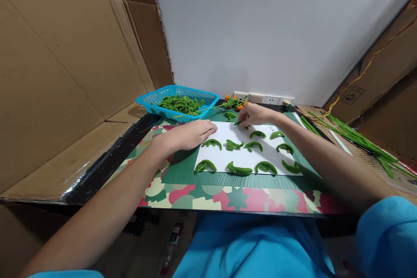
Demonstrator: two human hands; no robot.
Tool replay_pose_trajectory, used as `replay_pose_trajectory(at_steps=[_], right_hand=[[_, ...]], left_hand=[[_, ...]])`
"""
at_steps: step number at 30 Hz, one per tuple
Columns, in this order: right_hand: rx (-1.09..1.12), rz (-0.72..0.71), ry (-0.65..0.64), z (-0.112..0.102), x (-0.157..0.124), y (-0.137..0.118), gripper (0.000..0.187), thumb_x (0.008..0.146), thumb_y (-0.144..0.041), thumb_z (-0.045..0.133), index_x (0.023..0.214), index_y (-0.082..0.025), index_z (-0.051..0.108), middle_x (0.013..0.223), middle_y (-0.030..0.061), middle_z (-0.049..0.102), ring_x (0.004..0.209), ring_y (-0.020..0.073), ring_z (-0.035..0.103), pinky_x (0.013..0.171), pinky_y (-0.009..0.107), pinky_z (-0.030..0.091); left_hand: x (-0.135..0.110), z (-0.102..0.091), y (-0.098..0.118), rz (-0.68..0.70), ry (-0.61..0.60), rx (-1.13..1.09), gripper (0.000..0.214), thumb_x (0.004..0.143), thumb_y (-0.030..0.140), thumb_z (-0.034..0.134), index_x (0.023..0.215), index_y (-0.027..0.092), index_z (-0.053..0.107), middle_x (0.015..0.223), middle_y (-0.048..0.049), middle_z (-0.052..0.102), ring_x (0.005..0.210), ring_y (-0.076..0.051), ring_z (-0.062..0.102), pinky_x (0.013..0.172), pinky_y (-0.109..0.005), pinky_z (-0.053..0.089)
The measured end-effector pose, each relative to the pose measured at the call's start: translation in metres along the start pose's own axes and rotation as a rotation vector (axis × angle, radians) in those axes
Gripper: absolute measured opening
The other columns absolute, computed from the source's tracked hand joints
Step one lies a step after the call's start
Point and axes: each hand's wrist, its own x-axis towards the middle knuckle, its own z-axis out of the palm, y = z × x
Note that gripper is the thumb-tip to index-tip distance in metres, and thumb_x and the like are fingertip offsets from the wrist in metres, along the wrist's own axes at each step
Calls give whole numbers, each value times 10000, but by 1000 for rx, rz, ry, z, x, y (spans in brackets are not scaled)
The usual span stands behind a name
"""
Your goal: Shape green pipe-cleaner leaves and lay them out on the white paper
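Note:
Rows of green fuzzy pipe-cleaner leaves, such as a curved one (239,169) in the front row, lie on a white sheet of paper (223,158). My left hand (195,134) rests flat at the paper's left edge, close to another pipe-cleaner leaf (212,143), with nothing visible in it. At the paper's far edge, my right hand (256,115) pinches a green pipe-cleaner leaf (240,124), partly hidden by the fingers. One more leaf (230,115) lies just beyond the paper, on the green mat (182,176).
A blue plastic basket (148,100) full of green leaves stands at the back left. Orange fuzzy flowers (239,106) lie before the wall sockets (272,100). Long green stems (361,139) lie at right. Cardboard (65,52) walls the left side.

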Motion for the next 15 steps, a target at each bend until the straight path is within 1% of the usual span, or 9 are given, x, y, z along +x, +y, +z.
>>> replay_pose_trajectory(at_steps=[3,6,8,11,14,15], right_hand=[[25,-62,-56,9,-6,-18,114,811,-248,823,864,-148,811,885,87,782,743,175,668,647,295,476],[32,-94,-55,16,-9,-28,134,844,-270,804,872,-139,804,878,89,773,734,165,642,649,305,452],[30,-102,-51,18,-10,-32,126,853,-264,794,874,-139,798,864,83,767,711,156,622,638,309,433],[29,-123,-77,13,-10,-33,151,865,-300,794,883,-150,795,874,81,769,699,154,615,628,309,424],[40,-151,-148,3,-6,-26,259,944,-411,725,878,-170,796,873,86,775,709,165,632,640,306,442],[27,-136,-145,1,-3,-22,300,972,-425,689,844,-173,790,847,85,770,702,168,632,644,309,446]], left_hand=[[0,-1,0,-4,-8,-28,435,1100,467,343,1228,270,709,1228,-77,720,1074,-257,658,957,-357,476],[0,-2,1,-8,-30,-37,444,1100,474,341,1251,253,695,1248,-90,703,1107,-256,653,961,-350,468],[0,-2,1,-20,-54,-38,458,1104,474,328,1272,236,680,1282,-102,685,1141,-258,645,968,-350,463],[0,-1,2,-37,-66,-38,472,1104,483,320,1286,229,674,1318,-110,671,1157,-265,642,970,-357,462],[-1,0,2,-29,-52,-30,488,1104,503,311,1283,242,683,1293,-101,689,1125,-258,654,957,-345,467],[-1,0,2,-29,-39,-18,488,1103,508,313,1277,249,689,1275,-95,699,1109,-252,658,949,-337,468]])
